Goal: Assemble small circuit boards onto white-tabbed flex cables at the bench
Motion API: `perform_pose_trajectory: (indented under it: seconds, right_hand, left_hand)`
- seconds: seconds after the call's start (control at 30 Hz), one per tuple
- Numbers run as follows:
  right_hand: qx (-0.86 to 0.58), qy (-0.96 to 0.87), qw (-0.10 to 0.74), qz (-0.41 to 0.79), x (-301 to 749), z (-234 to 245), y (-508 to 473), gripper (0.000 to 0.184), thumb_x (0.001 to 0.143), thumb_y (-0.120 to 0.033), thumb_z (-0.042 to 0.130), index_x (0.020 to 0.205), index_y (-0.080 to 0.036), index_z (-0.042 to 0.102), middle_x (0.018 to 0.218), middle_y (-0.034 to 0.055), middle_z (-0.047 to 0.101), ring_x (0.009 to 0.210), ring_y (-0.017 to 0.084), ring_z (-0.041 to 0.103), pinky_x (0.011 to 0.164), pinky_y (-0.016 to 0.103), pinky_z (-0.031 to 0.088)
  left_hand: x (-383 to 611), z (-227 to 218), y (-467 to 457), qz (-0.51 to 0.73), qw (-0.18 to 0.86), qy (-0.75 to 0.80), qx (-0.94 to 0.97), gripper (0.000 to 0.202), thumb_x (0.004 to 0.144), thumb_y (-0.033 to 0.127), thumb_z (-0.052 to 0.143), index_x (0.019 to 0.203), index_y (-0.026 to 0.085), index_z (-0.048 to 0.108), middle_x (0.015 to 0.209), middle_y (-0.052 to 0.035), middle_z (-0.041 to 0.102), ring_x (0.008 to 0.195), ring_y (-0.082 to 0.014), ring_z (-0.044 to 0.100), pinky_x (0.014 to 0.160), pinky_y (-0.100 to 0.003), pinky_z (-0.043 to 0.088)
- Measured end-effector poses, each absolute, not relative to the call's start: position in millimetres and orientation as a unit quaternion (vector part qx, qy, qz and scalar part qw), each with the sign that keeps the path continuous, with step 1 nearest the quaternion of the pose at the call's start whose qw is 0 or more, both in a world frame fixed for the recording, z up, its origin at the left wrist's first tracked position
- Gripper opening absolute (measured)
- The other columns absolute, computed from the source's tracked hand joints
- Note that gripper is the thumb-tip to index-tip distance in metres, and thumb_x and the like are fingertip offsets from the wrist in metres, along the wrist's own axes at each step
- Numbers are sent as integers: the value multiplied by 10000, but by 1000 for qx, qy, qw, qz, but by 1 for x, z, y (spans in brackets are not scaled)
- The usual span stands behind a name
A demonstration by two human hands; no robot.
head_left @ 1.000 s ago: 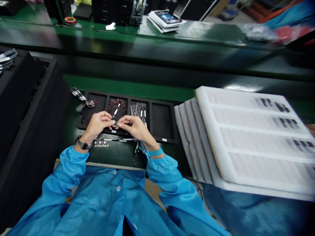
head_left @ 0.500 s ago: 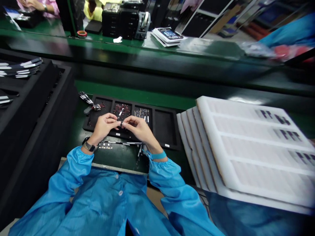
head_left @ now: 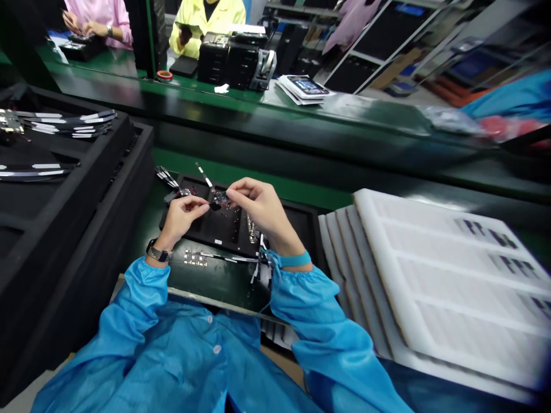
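Over a black foam tray point(head_left: 204, 232) with compartments, my left hand point(head_left: 181, 221) pinches a small dark part point(head_left: 215, 206) between thumb and finger. My right hand point(head_left: 260, 209) pinches the edge of a small circuit board point(head_left: 221, 197) just beside it. A thin flex cable with white labels point(head_left: 205, 175) sticks up and away from this board. I cannot tell whether the dark part and the board are joined. Small boards point(head_left: 253, 229) lie in a tray compartment by my right wrist. Below the tray, a board strip point(head_left: 196, 259) with a labelled cable rests on the green bench.
Tall black foam trays point(head_left: 77, 229) with bundled cables point(head_left: 86, 123) stand on the left. Stacked white foam trays point(head_left: 430, 275) fill the right. Across the raised shelf, two people in pink point(head_left: 120, 23) and yellow point(head_left: 232, 12) sit near black bins point(head_left: 213, 57).
My right hand has moved up and right, apart from my left, with the board now showing between them. The view has shifted, so the scene sits lower and further right.
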State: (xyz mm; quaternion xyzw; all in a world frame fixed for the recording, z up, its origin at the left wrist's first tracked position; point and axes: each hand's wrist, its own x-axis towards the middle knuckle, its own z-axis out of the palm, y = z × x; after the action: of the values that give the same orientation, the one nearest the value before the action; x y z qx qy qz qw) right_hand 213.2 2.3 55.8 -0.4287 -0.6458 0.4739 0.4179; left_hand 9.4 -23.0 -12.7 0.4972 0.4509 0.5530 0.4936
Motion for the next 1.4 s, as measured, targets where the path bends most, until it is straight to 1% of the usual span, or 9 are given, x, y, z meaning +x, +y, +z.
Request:
perform_pose_trajectory:
  seconds: [0.17, 0.37, 0.53, 0.63, 0.73, 0.87, 1.07, 1.23, 1.4]
  right_hand:
    - [-420, -612, 423, 519, 200, 57, 19, 417, 792, -580, 876, 867, -209, 700, 768, 57, 773, 712, 215, 734, 678, 339, 583]
    - [-415, -603, 405, 547, 186, 53, 34, 440, 752, -584, 895, 863, -201, 709, 778, 62, 793, 700, 202, 734, 631, 307, 573]
    - [-413, -585, 418, 558, 179, 41, 48, 415, 751, -533, 902, 861, -190, 694, 791, 69, 795, 727, 187, 739, 621, 275, 555]
    - [-418, -578, 424, 558, 171, 34, 58, 360, 781, -484, 885, 848, -193, 685, 787, 63, 789, 733, 174, 732, 615, 257, 542]
    - [-428, -582, 413, 554, 160, 30, 67, 311, 825, -449, 858, 852, -194, 683, 802, 64, 794, 737, 169, 730, 612, 249, 537]
    - [-429, -589, 412, 548, 142, 24, 78, 291, 855, -427, 845, 852, -194, 672, 803, 63, 793, 739, 172, 730, 618, 249, 531]
    - [-470, -582, 370, 551, 119, 1, 83, 213, 864, -316, 811, 775, -194, 660, 724, 39, 758, 620, 152, 655, 592, 262, 506]
    - [-510, -648, 319, 468, 116, -17, 86, 180, 876, -253, 735, 720, -172, 701, 710, 29, 743, 622, 137, 614, 680, 278, 512]
    - [-522, -680, 300, 418, 119, -24, 91, 149, 858, -236, 735, 729, -162, 734, 744, 28, 756, 697, 152, 643, 754, 282, 505]
  left_hand:
    - [0, -12, -18, 573, 606, 374, 406, 472, 757, 554, 880, 1029, 186, 766, 1085, -104, 786, 948, -230, 746, 732, -319, 600]
    - [-6, -12, -17, 576, 642, 344, 371, 458, 753, 478, 897, 1044, 159, 744, 878, -77, 768, 711, -162, 710, 617, -283, 571]
    - [-16, -11, -14, 621, 568, 364, 399, 476, 704, 365, 912, 1105, 150, 772, 938, -81, 788, 769, -170, 730, 637, -281, 583]
    - [-21, -12, -12, 640, 490, 414, 422, 465, 689, 339, 914, 1086, 141, 774, 856, -53, 774, 748, -176, 732, 638, -284, 585]
    - [-27, -13, -9, 645, 424, 468, 432, 446, 723, 428, 895, 1045, 144, 772, 808, -45, 763, 675, -165, 708, 603, -279, 563]
    - [-35, -15, -7, 636, 346, 534, 436, 406, 893, 562, 722, 793, 169, 718, 693, -35, 704, 529, -126, 589, 515, -257, 439]
    - [-46, -23, -3, 581, 212, 654, 436, 283, 874, 386, 693, 667, 197, 651, 612, -11, 646, 583, -159, 569, 596, -278, 399]
    - [-48, -21, -7, 505, 190, 717, 441, 287, 817, 308, 718, 583, 223, 576, 547, 4, 573, 570, -171, 524, 614, -306, 355]
    - [-49, -20, -10, 472, 159, 746, 442, 253, 801, 274, 751, 641, 238, 558, 628, 1, 582, 628, -194, 542, 651, -320, 358]
